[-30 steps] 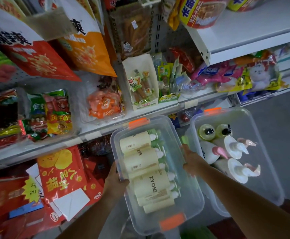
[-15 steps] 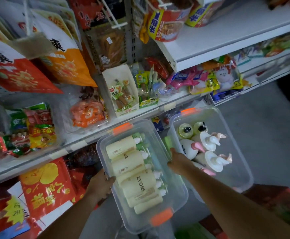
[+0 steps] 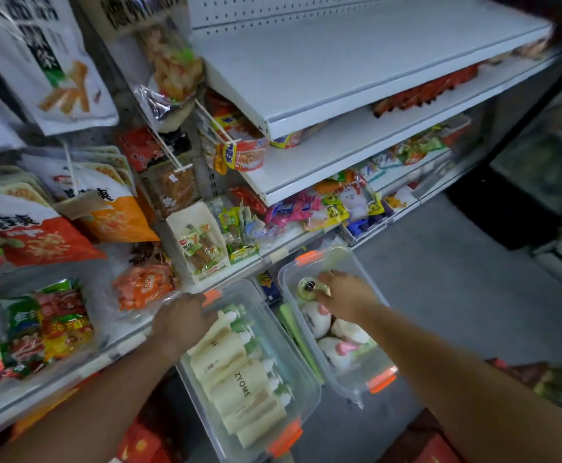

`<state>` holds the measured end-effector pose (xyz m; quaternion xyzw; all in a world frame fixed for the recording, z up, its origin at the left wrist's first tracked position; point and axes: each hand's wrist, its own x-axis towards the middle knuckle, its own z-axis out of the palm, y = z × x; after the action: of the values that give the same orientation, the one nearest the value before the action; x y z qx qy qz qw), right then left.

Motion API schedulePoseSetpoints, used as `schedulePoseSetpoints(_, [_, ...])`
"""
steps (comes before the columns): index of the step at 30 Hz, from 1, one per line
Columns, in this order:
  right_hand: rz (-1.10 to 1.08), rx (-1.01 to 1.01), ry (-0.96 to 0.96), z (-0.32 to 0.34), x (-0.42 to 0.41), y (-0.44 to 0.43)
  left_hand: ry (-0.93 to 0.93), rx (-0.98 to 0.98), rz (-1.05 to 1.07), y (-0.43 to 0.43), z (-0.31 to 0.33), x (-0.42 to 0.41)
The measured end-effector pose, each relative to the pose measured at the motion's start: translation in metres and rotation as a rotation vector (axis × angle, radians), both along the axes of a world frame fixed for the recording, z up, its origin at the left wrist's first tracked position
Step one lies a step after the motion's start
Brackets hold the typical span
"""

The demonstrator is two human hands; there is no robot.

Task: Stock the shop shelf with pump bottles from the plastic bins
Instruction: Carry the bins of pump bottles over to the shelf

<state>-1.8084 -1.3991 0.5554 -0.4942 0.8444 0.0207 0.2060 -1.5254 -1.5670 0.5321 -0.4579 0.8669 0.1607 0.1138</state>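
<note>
Fingers of your right hand curled round the side of a pale green bottle, thumb under it. That bottle stood upright at the far end of the right bin, so you looked straight down its long axis onto its dark cap. Behind your wrist, the white pump bottles with pink spouts lay in the same bin; blur hid which way those spouts faced.

Your left hand lay over the far end of the left bin, just beside its orange latch. From the back of that hand you could not tell whether its fingers gripped the rim or only rested there.

In the left bin the cream bottles lay on their sides in a row from far end to near end. Each long axis ran across the bin, white pump heads pointing to your right, bases towards the left wall. One label read ZYOME along its length.

Both bins sat side by side below the snack packets, with the white shelf well above.
</note>
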Motion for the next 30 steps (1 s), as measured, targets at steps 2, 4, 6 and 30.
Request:
schedulePoseSetpoints(2, [-0.005,-0.013,0.024,0.021,-0.008,0.01,0.036,-0.036,-0.047,-0.002,0.02,-0.016])
schedulePoseSetpoints(4, [-0.012,-0.022,0.043,0.035,-0.018,0.02,0.062,-0.031,-0.07,0.002,0.034,-0.03])
schedulePoseSetpoints(6, [-0.018,-0.028,0.068,0.046,-0.026,0.029,0.064,-0.048,-0.097,0.008,0.044,-0.044])
schedulePoseSetpoints(30, [0.385,-0.02,0.006,0.044,-0.195,-0.013,0.054,-0.056,0.18,0.067,0.044,-0.204])
